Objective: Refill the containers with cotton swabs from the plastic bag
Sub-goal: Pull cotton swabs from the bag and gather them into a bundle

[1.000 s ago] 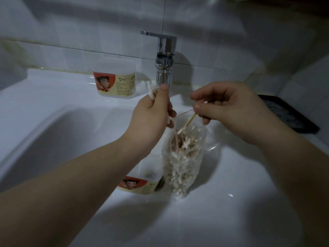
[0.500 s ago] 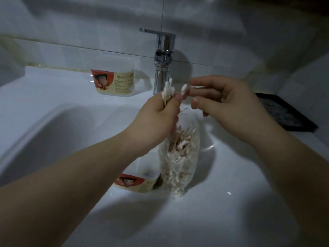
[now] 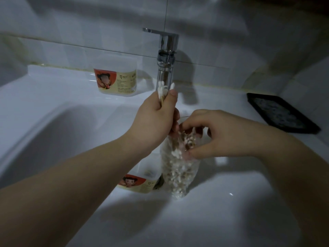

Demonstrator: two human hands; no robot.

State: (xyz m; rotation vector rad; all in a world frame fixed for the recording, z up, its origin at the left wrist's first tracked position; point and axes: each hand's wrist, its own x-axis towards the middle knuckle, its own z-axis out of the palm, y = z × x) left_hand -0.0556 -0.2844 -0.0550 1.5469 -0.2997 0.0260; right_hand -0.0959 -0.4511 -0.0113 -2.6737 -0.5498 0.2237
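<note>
Head view: cotton swabs (image 3: 162, 89) are gripped in the left hand (image 3: 154, 118), more pinched in the plastic bag (image 3: 178, 175) by the right hand (image 3: 219, 134); near container (image 3: 140, 182) judged unfilled.

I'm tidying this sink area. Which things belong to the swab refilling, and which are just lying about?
In use: plastic bag, swabs in the left hand, near container, far container.
Lying about: tap, black tray.

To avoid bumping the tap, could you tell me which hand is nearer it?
Left. The left hand holds swabs just in front of the tap; the right hand is lower, fingers in the bag.
</note>
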